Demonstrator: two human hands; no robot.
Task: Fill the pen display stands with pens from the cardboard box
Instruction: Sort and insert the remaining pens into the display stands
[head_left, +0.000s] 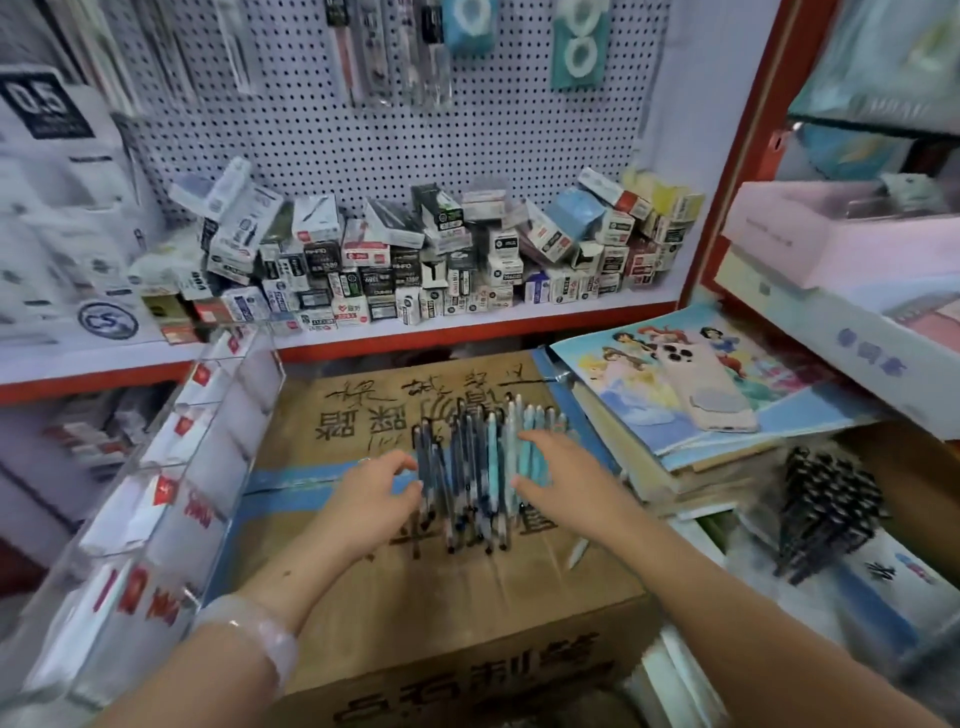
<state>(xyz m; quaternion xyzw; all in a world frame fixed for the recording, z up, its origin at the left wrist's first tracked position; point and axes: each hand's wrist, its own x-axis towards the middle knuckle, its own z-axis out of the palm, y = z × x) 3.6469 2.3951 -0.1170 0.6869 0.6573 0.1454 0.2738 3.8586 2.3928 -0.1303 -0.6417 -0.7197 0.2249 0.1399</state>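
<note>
Head view: I see the left hand (382, 486) and right hand (553, 475), fingers loosely curved, bracketing a loose row of pens (480, 478) lying on the closed cardboard box (441, 597). Neither hand visibly closes on them. The clear display stand (171, 467) at left shows no pens, so I judge filling barely begun.

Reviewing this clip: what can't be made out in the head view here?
- Pens: the count and any print are lost to blur, and both hands partly cover the pile.
- Left hand, right hand: whether the fingers grip pens or only press them together is unclear.
- Display stand: clear walls and blur hide what its compartments hold.
- Cardboard box: cut off by the bottom edge.
</note>
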